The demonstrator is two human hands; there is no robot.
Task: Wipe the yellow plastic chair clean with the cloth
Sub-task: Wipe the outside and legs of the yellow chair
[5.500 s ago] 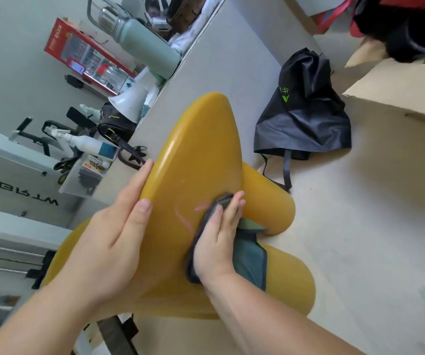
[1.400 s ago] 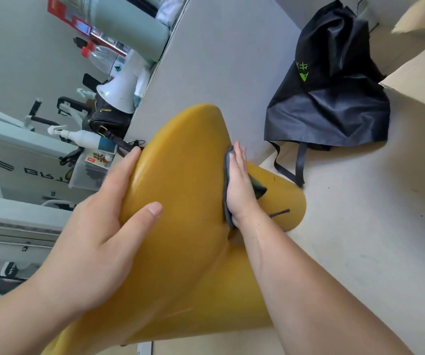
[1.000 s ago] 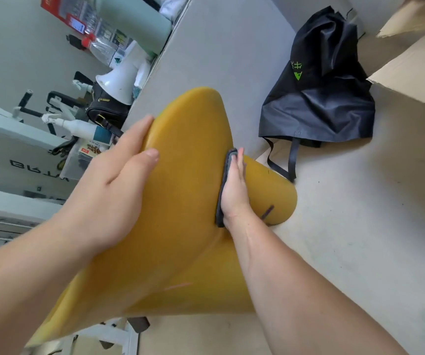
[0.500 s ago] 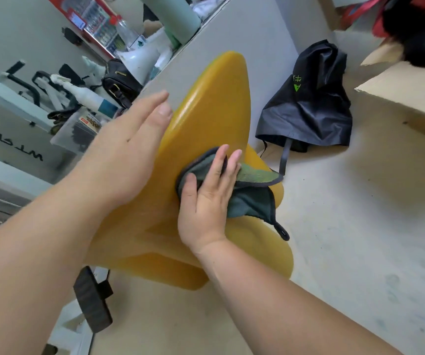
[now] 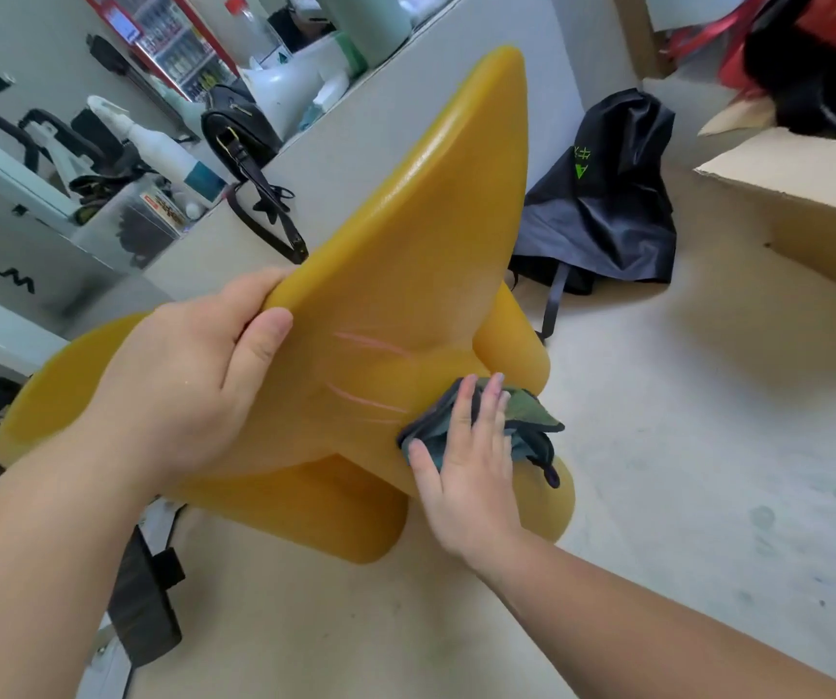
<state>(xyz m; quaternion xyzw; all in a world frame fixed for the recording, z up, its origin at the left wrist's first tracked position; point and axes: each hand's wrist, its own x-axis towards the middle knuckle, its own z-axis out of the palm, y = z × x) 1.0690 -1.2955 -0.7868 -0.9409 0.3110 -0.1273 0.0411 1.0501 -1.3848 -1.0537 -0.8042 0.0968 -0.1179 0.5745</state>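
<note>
The yellow plastic chair [image 5: 405, 254] fills the middle of the head view, tipped on its side with thick rounded legs pointing right. Pale pink scratch marks cross its surface near the centre. My left hand [image 5: 194, 375] grips the chair's upper edge, fingers over the rim and thumb on the near face. My right hand [image 5: 471, 471] lies flat with straight fingers on a dark green-grey cloth [image 5: 526, 421], pressing it against the chair where a leg joins the body. Part of the cloth hangs loose to the right of the hand.
A black bag [image 5: 602, 204] with green print slumps on the floor behind the chair. A cardboard box [image 5: 809, 194] stands at the right. A grey counter [image 5: 456, 63] at the back carries a spray bottle [image 5: 153, 143], a black handbag [image 5: 239, 128] and a megaphone. A black pedal [image 5: 143, 607] lies lower left.
My right hand has slid the cloth down from the chair's broad face to the leg joint. My left hand has shifted from lying flat on the chair to gripping its edge.
</note>
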